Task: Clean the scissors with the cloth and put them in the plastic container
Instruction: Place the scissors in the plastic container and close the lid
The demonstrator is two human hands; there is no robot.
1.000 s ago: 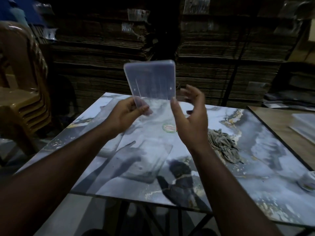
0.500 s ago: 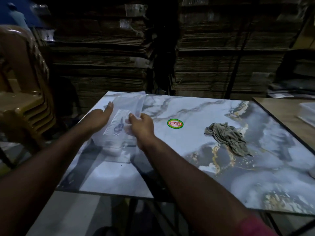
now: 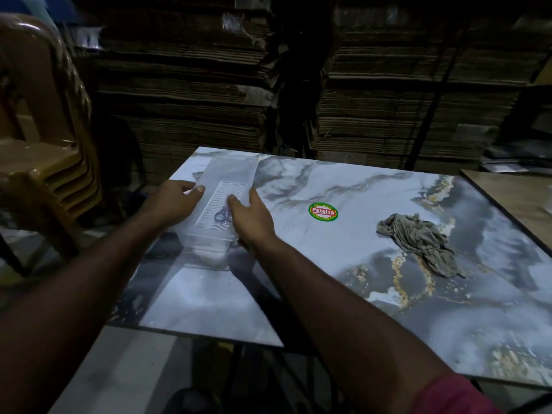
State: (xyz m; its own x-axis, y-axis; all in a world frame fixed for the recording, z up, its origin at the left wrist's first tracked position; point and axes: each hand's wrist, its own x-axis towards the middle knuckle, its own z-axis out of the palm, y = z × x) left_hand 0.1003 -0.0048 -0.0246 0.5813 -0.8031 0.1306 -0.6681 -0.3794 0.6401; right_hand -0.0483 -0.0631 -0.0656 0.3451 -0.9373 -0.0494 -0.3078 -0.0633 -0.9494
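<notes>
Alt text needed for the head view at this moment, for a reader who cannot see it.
Both hands, left hand and right hand, press on a clear plastic container on a marble-patterned table, with scissors visible inside through its lid. A crumpled grey cloth lies apart to the right, beyond a round sticker. Stacked cardboard fills the dark background.

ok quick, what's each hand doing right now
Left hand: closed on the plastic container's left side.
Right hand: pressing the container's lid.
</notes>
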